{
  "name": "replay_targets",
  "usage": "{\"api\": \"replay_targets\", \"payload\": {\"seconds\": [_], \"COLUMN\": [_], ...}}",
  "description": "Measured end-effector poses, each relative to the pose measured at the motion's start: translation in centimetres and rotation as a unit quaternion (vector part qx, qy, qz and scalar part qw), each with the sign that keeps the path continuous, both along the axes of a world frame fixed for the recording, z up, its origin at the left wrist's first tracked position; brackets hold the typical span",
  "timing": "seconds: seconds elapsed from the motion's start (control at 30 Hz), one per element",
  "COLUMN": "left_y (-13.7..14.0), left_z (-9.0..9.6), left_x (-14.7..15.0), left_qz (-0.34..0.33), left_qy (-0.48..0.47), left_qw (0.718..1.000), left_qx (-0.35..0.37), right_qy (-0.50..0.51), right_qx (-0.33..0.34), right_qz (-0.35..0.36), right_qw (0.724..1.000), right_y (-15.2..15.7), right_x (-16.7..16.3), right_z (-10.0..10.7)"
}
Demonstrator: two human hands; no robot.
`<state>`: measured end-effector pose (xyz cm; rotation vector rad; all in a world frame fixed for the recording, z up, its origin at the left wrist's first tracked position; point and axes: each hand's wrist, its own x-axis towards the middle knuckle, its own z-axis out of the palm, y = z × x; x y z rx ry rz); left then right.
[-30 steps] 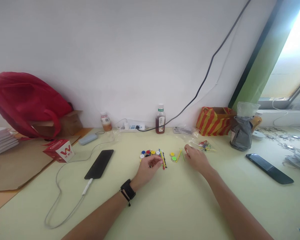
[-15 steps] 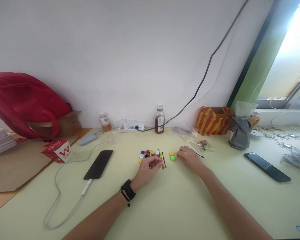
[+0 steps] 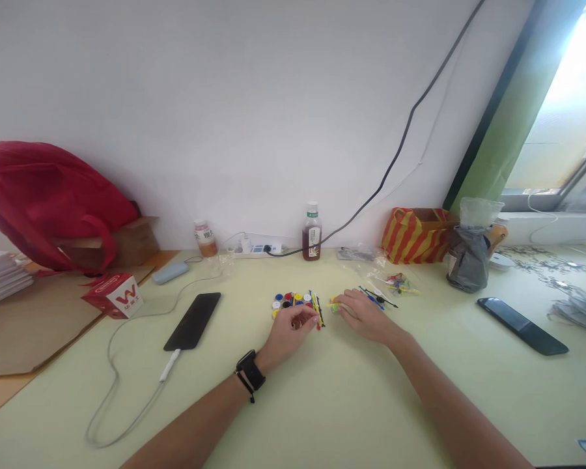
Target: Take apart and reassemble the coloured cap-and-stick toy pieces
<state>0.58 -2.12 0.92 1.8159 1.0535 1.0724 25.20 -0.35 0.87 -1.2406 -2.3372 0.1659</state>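
My left hand [image 3: 293, 327], with a black watch [image 3: 250, 371] at its wrist, rests on the table with curled fingers, thumb and fingertips close together. Whether anything is between them is hidden. Just beyond it sit small round discs in several colours, among them a blue disc [image 3: 279, 297] and a white disc [image 3: 307, 298]. Thin coloured sticks [image 3: 317, 305] lie side by side at its fingertips. My right hand [image 3: 361, 314] pinches a thin yellow stick [image 3: 331, 305] above a green disc [image 3: 335, 309], which the fingers partly cover. Blue and black sticks [image 3: 375, 298] lie behind that hand.
A bag of coloured pieces [image 3: 399, 284] lies beyond my right hand. Along the wall stand a dark bottle [image 3: 312, 238], a power strip [image 3: 258, 248] and a striped bag [image 3: 417, 238]. A phone [image 3: 193, 321] with its cable lies left, a black device [image 3: 521, 326] right.
My right hand has moved left, from the sticks to over the yellow and green discs, with a yellow stick now showing at its fingertips. Sticks behind it are uncovered. My left hand stays put.
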Motion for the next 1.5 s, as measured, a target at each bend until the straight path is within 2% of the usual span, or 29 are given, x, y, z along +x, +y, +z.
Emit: {"api": "replay_targets", "payload": {"seconds": [0.13, 0.23, 0.47, 0.63, 0.73, 0.83, 0.97, 1.07, 1.2, 1.3, 1.4, 1.5], "left_y": [0.0, 0.0, -0.3, -0.2, -0.1, 0.0, 0.1, 0.4, 0.8, 1.0, 1.0, 0.9], "left_z": [0.0, -0.1, 0.2, 0.0, -0.2, -0.4, -0.3, -0.3, -0.7, -0.9, -0.8, -0.7], "left_x": [0.0, -0.1, 0.0, 0.0, 0.1, 0.1, 0.1, 0.0, -0.2, -0.3, -0.3, -0.2], "left_qz": [0.003, -0.003, -0.004, -0.003, 0.0, -0.024, -0.09, -0.086, -0.029, -0.017, -0.012, -0.007], "left_qy": [-0.007, -0.003, 0.01, -0.004, -0.041, -0.09, -0.159, -0.188, -0.205, -0.206, -0.212, -0.215], "left_qw": [1.0, 1.0, 1.0, 1.0, 0.999, 0.995, 0.978, 0.97, 0.969, 0.969, 0.968, 0.968], "left_qx": [0.008, 0.009, 0.017, 0.023, 0.02, -0.023, -0.096, -0.125, -0.137, -0.136, -0.131, -0.129], "right_qy": [-0.05, -0.074, -0.087, -0.007, 0.073, 0.144, 0.181, 0.209, 0.287, 0.326, 0.33, 0.355], "right_qx": [-0.009, 0.011, 0.025, -0.023, -0.029, -0.014, -0.009, -0.038, -0.101, -0.123, -0.116, -0.178], "right_qz": [-0.057, -0.109, -0.096, -0.034, -0.004, 0.012, 0.055, 0.083, 0.04, 0.028, 0.021, 0.01], "right_qw": [0.997, 0.991, 0.991, 0.999, 0.997, 0.989, 0.982, 0.974, 0.952, 0.937, 0.937, 0.918], "right_y": [0.5, 1.0, 1.1, 0.6, -0.3, -1.5, -2.8, -3.2, -3.0, -2.8, -2.6, -2.3], "right_x": [0.5, 0.8, -0.8, -1.1, -1.7, -3.0, -4.6, -4.9, -4.5, -4.3, -4.1, -3.8], "right_z": [-0.4, -1.0, -2.0, -1.0, 0.0, 0.8, 1.3, 1.3, 1.4, 1.8, 2.2, 2.4]}}
